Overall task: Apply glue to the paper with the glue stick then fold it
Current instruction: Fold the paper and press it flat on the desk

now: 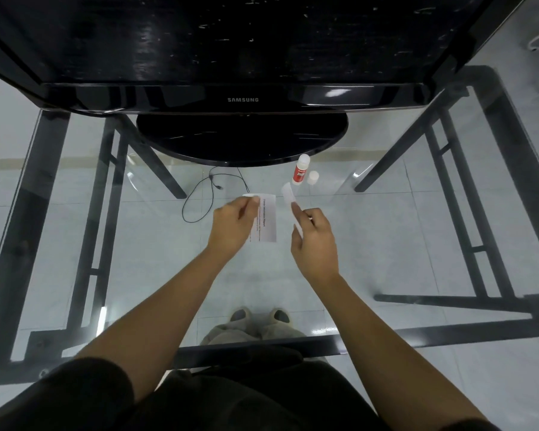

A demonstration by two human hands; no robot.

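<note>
Centrally, a small printed paper (266, 217) is pinched at its far left corner between the fingers of the left hand (232, 223), which are closed on it. A narrow flap of the same sheet, or possibly a separate strip, it cannot be told which, is gripped on the right by the thumb and fingers of the right hand (315, 241), likewise closed on it. The white strip (288, 194) is seen rising from that grip and leaning toward the far side. The paper is held just above or on the glass table (386, 231); whether it touches the surface cannot be told. Its long axis is laid near to far, with lines of print running along that direction. Between the two hands a gap is left, so the sheet appears opened rather than folded shut. Beyond the right hand, on the far side, a red and white glue stick (300, 171) is stood upright with its cap (313, 177) set just beside it on the right. The glue stick is nearer the right hand than the left, and lies almost straight ahead of it. Farther back, the round black base of a monitor (241, 140) is placed on the glass. Judged from this layout, the fold would be closed by the right-hand flap being brought leftward over the printed part.
</note>
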